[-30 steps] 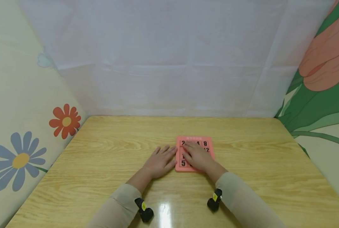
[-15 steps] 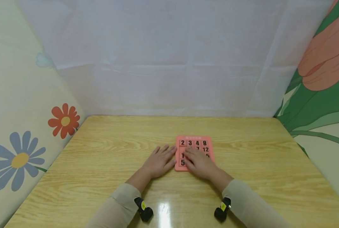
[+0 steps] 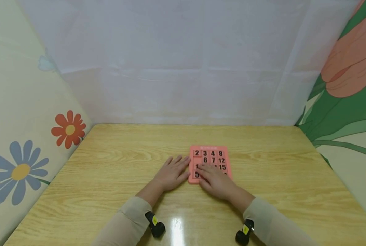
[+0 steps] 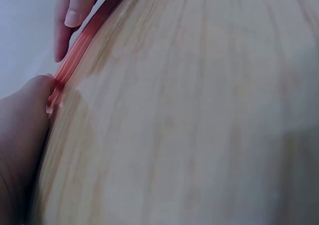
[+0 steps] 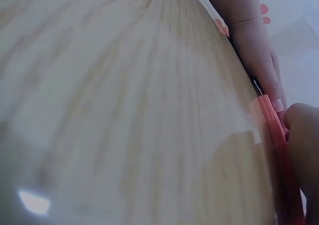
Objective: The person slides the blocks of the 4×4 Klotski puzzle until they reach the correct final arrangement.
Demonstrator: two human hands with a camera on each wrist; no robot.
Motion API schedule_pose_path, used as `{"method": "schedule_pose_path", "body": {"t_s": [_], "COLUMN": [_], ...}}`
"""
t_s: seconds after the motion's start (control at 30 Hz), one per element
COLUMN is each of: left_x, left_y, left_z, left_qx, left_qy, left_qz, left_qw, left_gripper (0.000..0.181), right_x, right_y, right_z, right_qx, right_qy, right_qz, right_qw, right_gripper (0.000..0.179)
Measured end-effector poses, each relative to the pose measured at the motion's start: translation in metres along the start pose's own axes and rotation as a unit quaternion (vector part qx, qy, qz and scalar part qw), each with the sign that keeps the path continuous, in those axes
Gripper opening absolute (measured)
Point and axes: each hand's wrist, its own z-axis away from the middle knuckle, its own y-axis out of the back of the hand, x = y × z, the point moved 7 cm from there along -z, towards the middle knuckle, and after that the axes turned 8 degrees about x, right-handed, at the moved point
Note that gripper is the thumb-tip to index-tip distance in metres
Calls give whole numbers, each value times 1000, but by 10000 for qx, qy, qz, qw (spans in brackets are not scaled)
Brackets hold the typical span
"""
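A pink number slide puzzle (image 3: 208, 148) lies flat on the wooden table, its tiles marked with black numerals. The top row reads 2, 3, 4, 8; a gap shows under the 2. My left hand (image 3: 172, 173) rests on the table with fingers extended, fingertips and thumb against the puzzle's left edge. Over the lower part of the puzzle lies my right hand (image 3: 218, 181), fingertips on the tiles and covering several of them. In the left wrist view the puzzle's side (image 4: 82, 51) shows beside the left thumb. The right wrist view catches its near edge (image 5: 274, 130) under the right hand.
The wooden table (image 3: 124, 143) spreads around the puzzle. A white sheet (image 3: 183, 68) hangs behind it, with flower-patterned cloth (image 3: 23, 102) at the left and another at the right. Each sleeve carries a small black wrist camera (image 3: 155, 225).
My right hand has slid down the puzzle, toward me, uncovering the top rows with 3, 4, 6 and 7. The left hand stays at the puzzle's left edge.
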Motion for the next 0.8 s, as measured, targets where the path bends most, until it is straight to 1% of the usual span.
{"method": "schedule_pose_path", "body": {"t_s": [0.27, 0.67, 0.8], "left_x": [-1, 1, 2], "left_y": [0, 2, 3], "left_z": [-1, 0, 0], "left_qx": [-1, 26, 34], "left_qy": [-3, -28, -32], "left_qz": [-14, 1, 19], "left_qw": [10000, 10000, 10000], "left_gripper": [61, 60, 60], "right_x": [0, 3, 5], "right_y": [-1, 0, -1], "right_z": [-3, -14, -17], "right_qx": [14, 42, -6], "right_qy": [-25, 47, -63], "right_qz": [-34, 92, 53], "right_qw": [10000, 9999, 10000], "right_gripper": [47, 48, 48]}}
